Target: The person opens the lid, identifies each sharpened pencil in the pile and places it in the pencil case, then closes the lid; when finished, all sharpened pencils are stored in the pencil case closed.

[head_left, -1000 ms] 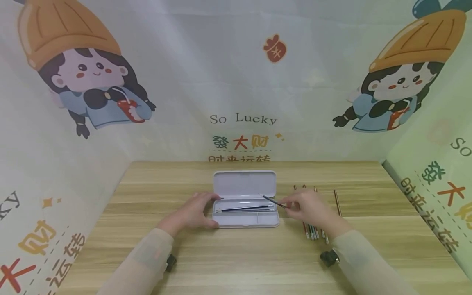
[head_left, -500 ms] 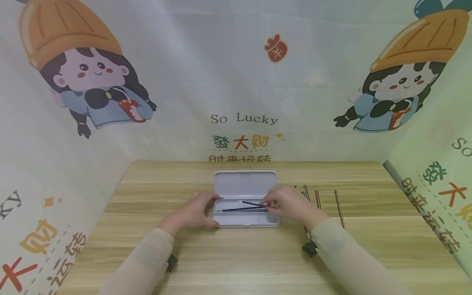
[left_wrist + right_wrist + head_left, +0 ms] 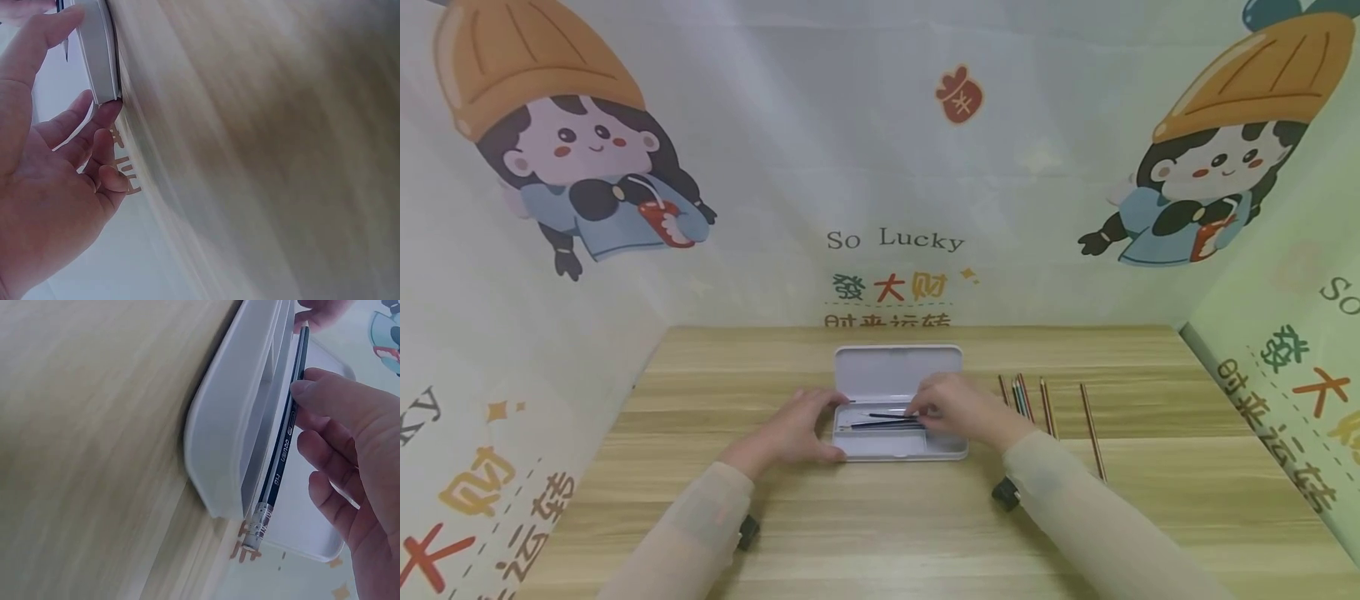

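A white pencil case (image 3: 880, 446) lies with its lid (image 3: 880, 372) raised on the wooden table. My left hand (image 3: 788, 428) holds its left end, thumb at the near corner and fingers at the far one. Over the case, my right hand (image 3: 964, 408) pinches a dark pencil (image 3: 282, 450) between thumb and fingers. The right wrist view shows HB lettering on it and a silver eraser end that sticks out past the case's wall (image 3: 215, 419). Below it, dark pencils (image 3: 868, 426) lie in the long back compartment; the right hand hides their right ends.
Several coloured pencils (image 3: 1021, 396) lie right of the case, partly behind the right forearm. A brown pencil (image 3: 1093, 432) lies apart, farther right. Printed cloth (image 3: 880, 167) hangs behind the table (image 3: 880, 525) and along both sides.
My right hand has carried the dark pencil leftward from beside the case to over its back compartment. The left hand keeps its place on the case.
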A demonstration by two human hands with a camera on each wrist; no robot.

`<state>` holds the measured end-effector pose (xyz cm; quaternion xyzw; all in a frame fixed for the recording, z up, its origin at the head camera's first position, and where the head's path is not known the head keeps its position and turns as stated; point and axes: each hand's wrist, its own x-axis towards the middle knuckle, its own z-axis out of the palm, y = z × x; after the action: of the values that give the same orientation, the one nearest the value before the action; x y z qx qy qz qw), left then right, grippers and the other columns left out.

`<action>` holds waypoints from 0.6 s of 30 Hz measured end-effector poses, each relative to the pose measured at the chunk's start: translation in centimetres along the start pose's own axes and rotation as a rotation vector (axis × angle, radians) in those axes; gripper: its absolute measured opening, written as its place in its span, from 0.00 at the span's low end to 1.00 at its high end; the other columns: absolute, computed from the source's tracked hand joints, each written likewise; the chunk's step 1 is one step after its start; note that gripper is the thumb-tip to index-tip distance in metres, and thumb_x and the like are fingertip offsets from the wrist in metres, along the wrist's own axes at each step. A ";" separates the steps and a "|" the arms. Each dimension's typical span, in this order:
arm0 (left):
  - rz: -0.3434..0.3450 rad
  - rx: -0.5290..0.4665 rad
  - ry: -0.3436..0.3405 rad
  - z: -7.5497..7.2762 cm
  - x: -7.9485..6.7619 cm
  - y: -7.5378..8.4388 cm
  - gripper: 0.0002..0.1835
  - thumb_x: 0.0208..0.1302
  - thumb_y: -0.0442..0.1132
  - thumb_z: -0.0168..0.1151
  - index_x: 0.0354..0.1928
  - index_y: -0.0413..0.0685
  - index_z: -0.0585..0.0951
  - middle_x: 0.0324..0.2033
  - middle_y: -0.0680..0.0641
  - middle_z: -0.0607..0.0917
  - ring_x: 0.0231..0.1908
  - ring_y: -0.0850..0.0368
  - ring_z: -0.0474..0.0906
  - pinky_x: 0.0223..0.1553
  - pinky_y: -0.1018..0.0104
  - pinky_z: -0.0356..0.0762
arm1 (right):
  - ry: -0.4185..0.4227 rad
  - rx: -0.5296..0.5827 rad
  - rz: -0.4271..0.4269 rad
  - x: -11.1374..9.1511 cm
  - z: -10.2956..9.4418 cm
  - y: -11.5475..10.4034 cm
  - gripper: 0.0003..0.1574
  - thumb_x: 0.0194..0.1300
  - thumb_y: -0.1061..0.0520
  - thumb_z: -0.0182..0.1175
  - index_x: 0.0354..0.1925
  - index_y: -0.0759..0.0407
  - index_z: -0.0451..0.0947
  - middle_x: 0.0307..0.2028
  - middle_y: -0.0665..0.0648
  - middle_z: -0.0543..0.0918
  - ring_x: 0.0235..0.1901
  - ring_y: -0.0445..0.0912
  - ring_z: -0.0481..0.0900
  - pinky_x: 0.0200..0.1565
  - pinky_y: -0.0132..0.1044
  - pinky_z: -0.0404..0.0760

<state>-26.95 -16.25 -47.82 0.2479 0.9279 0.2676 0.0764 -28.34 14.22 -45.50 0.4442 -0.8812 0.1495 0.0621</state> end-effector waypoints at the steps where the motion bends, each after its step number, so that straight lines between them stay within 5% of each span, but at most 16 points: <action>1: 0.000 0.000 -0.001 0.0 0.0 0.0 0.46 0.46 0.46 0.83 0.69 0.44 0.73 0.66 0.41 0.78 0.67 0.41 0.70 0.73 0.43 0.67 | 0.000 0.003 -0.004 0.2 0.0 0.0 0.10 0.60 0.62 0.72 0.41 0.51 0.91 0.34 0.48 0.88 0.35 0.40 0.83 0.41 0.30 0.84; 18: -0.006 -0.004 -0.001 -0.1 0.1 0.3 0.45 0.46 0.45 0.83 0.68 0.44 0.74 0.66 0.41 0.79 0.66 0.42 0.71 0.73 0.44 0.68 | -0.076 -0.057 0.065 2.6 1.1 -0.3 0.09 0.63 0.59 0.71 0.41 0.47 0.91 0.40 0.47 0.90 0.43 0.42 0.86 0.51 0.37 0.85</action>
<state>-26.94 -16.07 -47.58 0.2453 0.9281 0.2689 0.0780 -29.63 11.77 -45.86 0.4186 -0.9008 0.1096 0.0363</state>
